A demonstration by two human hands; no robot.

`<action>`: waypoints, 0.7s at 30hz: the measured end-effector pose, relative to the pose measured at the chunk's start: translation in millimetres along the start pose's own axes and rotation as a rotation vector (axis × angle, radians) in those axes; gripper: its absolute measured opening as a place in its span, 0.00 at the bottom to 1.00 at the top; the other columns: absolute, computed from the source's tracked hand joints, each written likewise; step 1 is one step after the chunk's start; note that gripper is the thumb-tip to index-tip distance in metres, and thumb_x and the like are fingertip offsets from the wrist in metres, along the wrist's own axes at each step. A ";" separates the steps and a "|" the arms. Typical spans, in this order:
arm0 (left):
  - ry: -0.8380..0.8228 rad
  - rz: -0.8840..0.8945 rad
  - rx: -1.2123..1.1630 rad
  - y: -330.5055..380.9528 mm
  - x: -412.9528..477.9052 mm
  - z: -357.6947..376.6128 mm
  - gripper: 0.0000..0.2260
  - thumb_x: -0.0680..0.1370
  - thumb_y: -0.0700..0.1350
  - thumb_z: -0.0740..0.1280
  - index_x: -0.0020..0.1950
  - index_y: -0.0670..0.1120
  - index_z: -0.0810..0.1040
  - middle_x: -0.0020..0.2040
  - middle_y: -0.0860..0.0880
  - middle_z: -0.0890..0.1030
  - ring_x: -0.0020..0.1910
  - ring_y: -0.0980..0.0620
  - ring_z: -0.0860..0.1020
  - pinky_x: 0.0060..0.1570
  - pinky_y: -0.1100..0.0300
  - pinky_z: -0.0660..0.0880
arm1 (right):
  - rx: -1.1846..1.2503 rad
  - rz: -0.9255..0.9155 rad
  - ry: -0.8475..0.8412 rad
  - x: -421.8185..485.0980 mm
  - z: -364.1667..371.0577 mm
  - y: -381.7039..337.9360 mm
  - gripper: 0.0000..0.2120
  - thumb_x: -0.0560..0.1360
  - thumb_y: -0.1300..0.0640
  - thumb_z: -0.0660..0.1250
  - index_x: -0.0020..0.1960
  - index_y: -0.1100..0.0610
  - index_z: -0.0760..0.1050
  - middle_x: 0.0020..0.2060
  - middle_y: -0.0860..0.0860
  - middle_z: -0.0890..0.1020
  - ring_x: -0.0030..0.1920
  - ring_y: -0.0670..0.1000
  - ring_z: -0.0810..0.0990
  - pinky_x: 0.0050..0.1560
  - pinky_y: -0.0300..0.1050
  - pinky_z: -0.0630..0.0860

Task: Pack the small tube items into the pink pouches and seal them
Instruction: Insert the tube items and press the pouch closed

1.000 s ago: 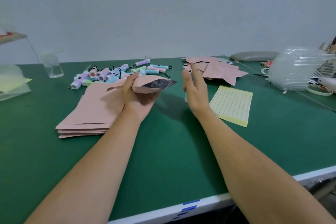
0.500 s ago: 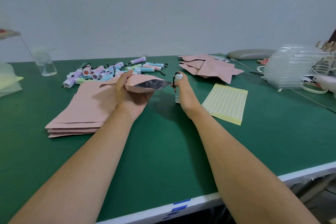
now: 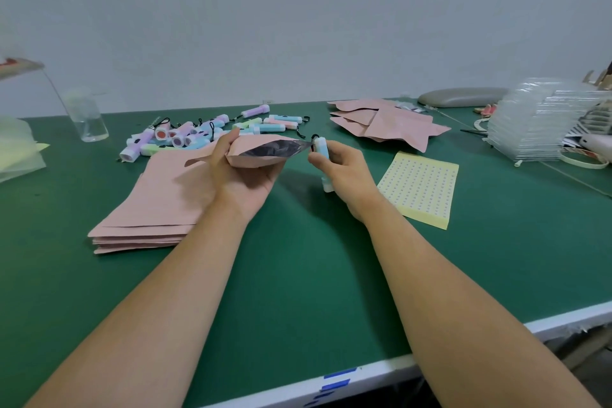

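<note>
A pink foil-lined pouch point(image 3: 261, 152) is gripped above the green table point(image 3: 298, 262) by the left hand point(image 3: 243, 177), thumb curled over its upper edge and its silvery mouth held agape toward the right. A small light-blue plastic tube with white ends and a black loop point(image 3: 321, 147) is clasped in the curled fingers of the right hand point(image 3: 344, 172). The tube's looped end is held just beside the pouch mouth, not yet inside.
</note>
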State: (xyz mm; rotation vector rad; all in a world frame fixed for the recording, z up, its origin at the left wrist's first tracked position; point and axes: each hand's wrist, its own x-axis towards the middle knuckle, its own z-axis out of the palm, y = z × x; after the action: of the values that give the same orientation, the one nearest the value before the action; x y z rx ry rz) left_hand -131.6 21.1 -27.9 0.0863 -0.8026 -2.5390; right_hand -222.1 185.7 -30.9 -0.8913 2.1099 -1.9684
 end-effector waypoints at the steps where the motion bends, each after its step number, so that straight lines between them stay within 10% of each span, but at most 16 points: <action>1: -0.002 0.000 -0.002 0.0 -0.1 0.0 0.20 0.76 0.50 0.71 0.64 0.39 0.78 0.56 0.37 0.84 0.54 0.36 0.84 0.59 0.46 0.81 | 0.023 0.019 0.003 0.0 -0.4 -0.3 0.12 0.81 0.56 0.70 0.63 0.58 0.79 0.50 0.49 0.87 0.51 0.46 0.85 0.53 0.44 0.77; 14: 0.061 0.008 -0.058 -1.4 -0.1 2.0 0.27 0.70 0.48 0.75 0.66 0.39 0.77 0.57 0.36 0.84 0.55 0.35 0.84 0.60 0.44 0.81 | -0.105 0.147 -0.001 -3.0 5.0 -5.4 0.16 0.85 0.48 0.57 0.55 0.62 0.72 0.43 0.52 0.75 0.43 0.49 0.75 0.43 0.44 0.69; 21: 0.074 0.031 -0.119 0.3 -0.8 3.4 0.24 0.77 0.49 0.70 0.71 0.41 0.76 0.60 0.36 0.83 0.58 0.35 0.83 0.56 0.44 0.83 | -0.151 -0.131 0.041 -10.3 5.3 -20.4 0.15 0.83 0.46 0.66 0.38 0.41 0.69 0.38 0.44 0.66 0.38 0.45 0.65 0.39 0.37 0.64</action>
State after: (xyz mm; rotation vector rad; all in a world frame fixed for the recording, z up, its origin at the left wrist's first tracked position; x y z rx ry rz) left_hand -131.5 23.0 -24.9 0.1274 -0.6186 -2.5319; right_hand -204.4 186.5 -15.5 -1.0489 2.3038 -1.9219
